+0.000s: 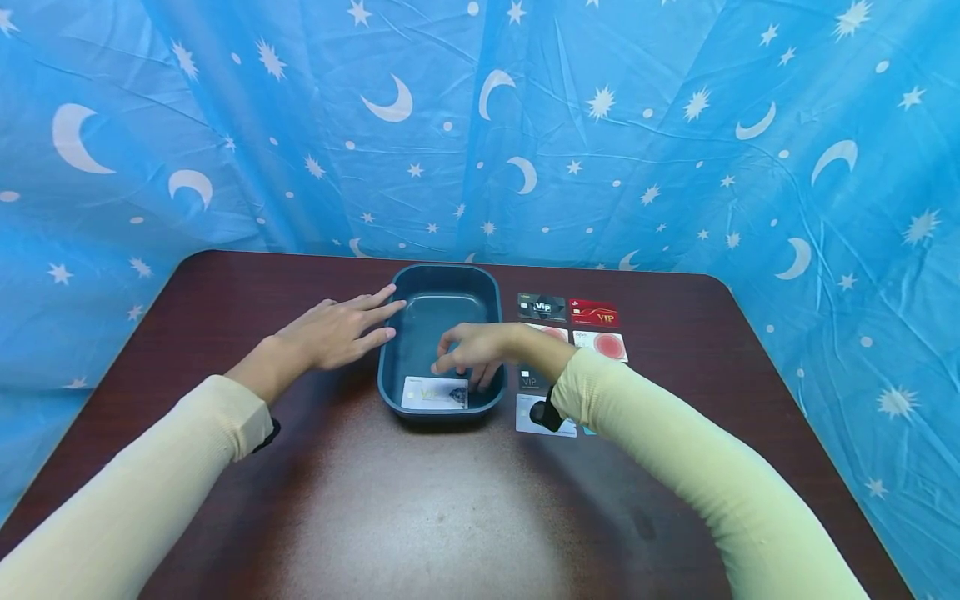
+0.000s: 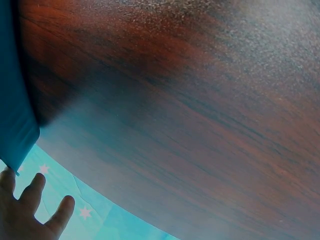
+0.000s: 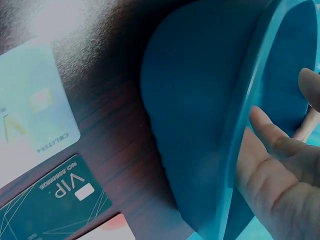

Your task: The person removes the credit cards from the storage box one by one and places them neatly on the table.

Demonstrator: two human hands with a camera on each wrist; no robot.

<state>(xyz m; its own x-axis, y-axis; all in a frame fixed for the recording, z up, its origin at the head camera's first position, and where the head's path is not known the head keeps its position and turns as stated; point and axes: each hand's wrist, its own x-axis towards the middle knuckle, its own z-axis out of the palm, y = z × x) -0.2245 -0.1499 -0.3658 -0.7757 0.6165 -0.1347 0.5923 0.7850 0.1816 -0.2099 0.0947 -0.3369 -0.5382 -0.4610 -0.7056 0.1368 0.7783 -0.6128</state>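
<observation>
Centrally in the head view, a dark blue-grey oblong plastic tub (image 1: 441, 287) stands on the dark reddish-brown wooden tabletop (image 1: 420, 508). Inside it, against the near wall, lies one white card with pale VIP lettering (image 1: 435, 392). The right hand (image 1: 474, 352) reaches over the tub's right rim, its fingers bent downward just above that card; its grip is loose and holds nothing that can be seen. The left hand (image 1: 339, 332) lies flat on the tabletop at the tub's left side, fingers straight, the fingertips touching the left rim. Right of the tub, more cards lie in rows: a black VIP card (image 1: 542, 307) and a red VIP card (image 1: 594, 313) at the far end, a white card with a red disc (image 1: 602, 344) nearer, others partly hidden by the right forearm.

From the left wrist, the tub's wall (image 2: 15, 100) fills the left edge, with straight fingers (image 2: 35, 192) below it.

From the right wrist, the tub's outer wall (image 3: 195, 115) rises beside an open palm (image 3: 280, 170); a pale card (image 3: 30, 105) and a dark green VIP card (image 3: 55, 200) lie on the tabletop outside it.
</observation>
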